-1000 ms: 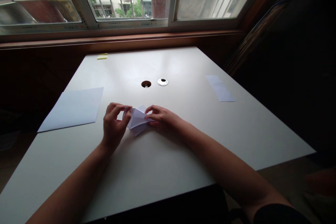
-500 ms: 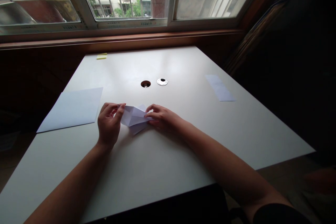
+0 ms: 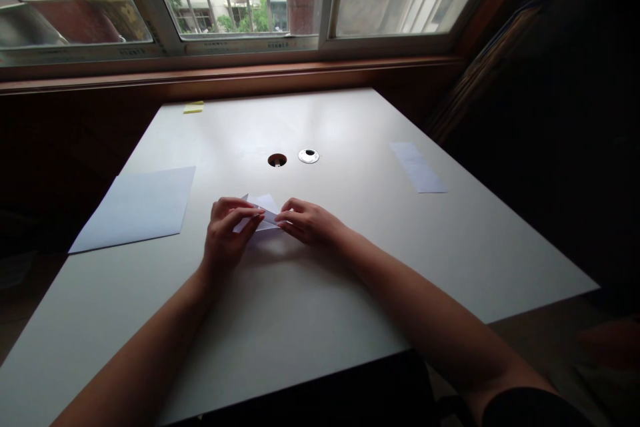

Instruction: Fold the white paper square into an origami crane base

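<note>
A partly folded sheet of white paper is held between my two hands, low over the middle of the white table. My left hand pinches a folded edge between thumb and fingers. From the other side, my right hand grips the paper's right end with its fingertips. Both hands are close together, and their fingers cover parts of the folds. One pale flap shows behind the pinched edge.
A stack of white paper lies at the table's left edge, and a white strip of paper on the right. Yellow sticky notes sit at the far left. A round cable hole and its metal cover are beyond my hands.
My left hand has moved right, closer to my right hand, and now pinches the paper nearer its middle. The wide flap has folded over. My right hand has barely moved.
</note>
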